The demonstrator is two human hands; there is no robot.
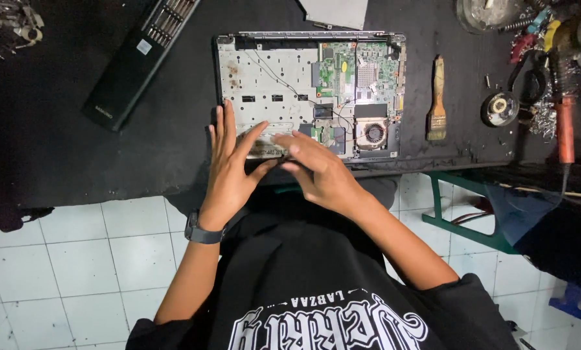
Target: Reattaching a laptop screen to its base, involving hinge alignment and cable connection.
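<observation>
Laptop chassis: an opened laptop base (pixel 271 84) lies flat on the black bench (pixel 57 162), near its front edge, cover off, metal frame bare.
Circuit board: the green motherboard (pixel 345 68) fills the chassis' right half, with a round cooling fan (pixel 373 133) at the near right corner.
Left hand: the left hand (pixel 229 168) rests on the near left edge of the chassis, fingers spread and flat, holding nothing; a dark wristwatch (pixel 200 230) sits on the wrist.
Right hand: the right hand (pixel 319 172) hovers over the near edge of the chassis just beside the left, fingers loosely extended and blurred; whether it pinches anything cannot be told.
Brush: a worn wooden-handled paintbrush (pixel 437 104) lies right of the chassis, apart from it.
Soldering iron: an orange-handled iron (pixel 565 126) lies at the far right among clutter.
Battery: a long black battery pack (pixel 138 58) lies diagonally left of the chassis.
</observation>
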